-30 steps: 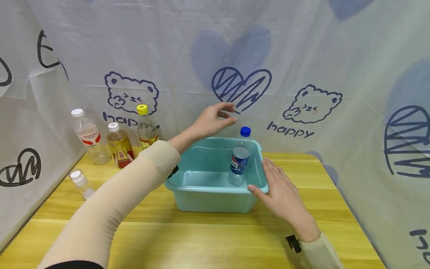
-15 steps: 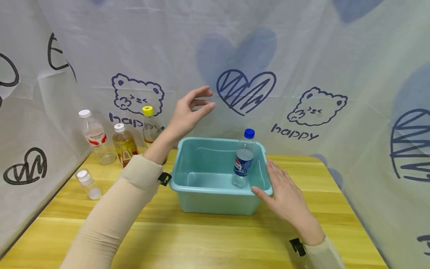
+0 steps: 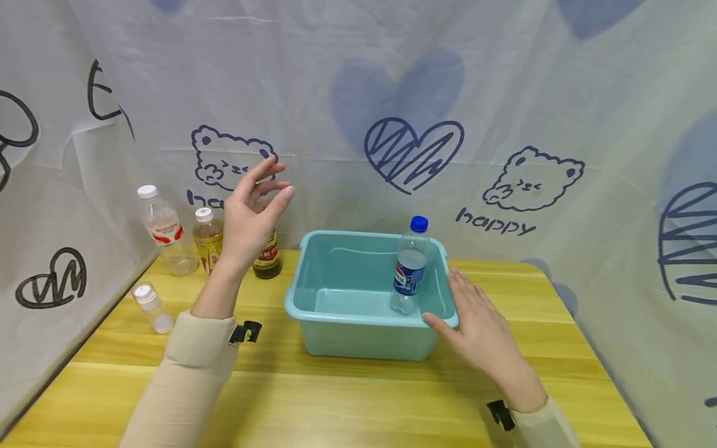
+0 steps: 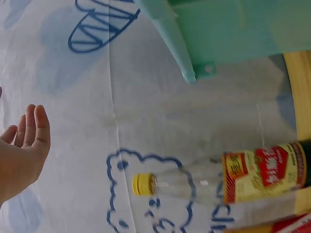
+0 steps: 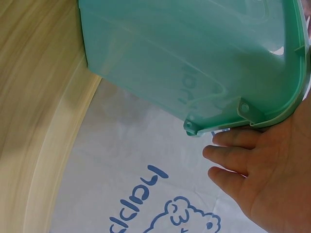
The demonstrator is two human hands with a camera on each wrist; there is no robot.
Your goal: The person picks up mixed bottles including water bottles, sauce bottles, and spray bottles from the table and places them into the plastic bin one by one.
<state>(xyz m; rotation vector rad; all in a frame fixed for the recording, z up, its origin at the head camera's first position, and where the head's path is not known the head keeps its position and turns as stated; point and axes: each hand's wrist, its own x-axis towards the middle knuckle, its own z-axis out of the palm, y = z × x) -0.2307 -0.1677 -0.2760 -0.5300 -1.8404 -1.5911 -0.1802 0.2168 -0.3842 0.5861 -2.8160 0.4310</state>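
Viewing from above, we find a table (image 3: 347,398) with a smooth, yellow wood-grain top and a rounded far right corner. Behind it and along both sides hangs a grey-white sheet (image 3: 336,31), lightly creased and printed with blue hearts, line-drawn bears and the word "happy".

On the table stands a rectangular basin (image 3: 364,339) of glossy aqua plastic, with rounded corners, a turned-out rim and walls that narrow toward the base. Inside it, near the right wall, stands a clear Pepsi bottle (image 3: 408,278) with a blue screw cap and a blue wrap label.

Our right hand (image 3: 478,326) lies at the basin's right end: the thumb rests at the front corner of the rim, the fingers extend along the outer side, and the grip is spread wide against the plastic. Our left hand (image 3: 245,221) is raised left of the basin, its grip wide and empty, the fingers slightly bent.

In the head view, this hand partly covers a yellow-capped bottle (image 4: 262,172); its clear, tapered neck meets a red-and-yellow label. Farther left we note a white-capped bottle (image 3: 207,241) with a yellow label, a clear bottle (image 3: 168,233) with a red-and-white label and, nearer us, a small clear bottle (image 3: 152,308).
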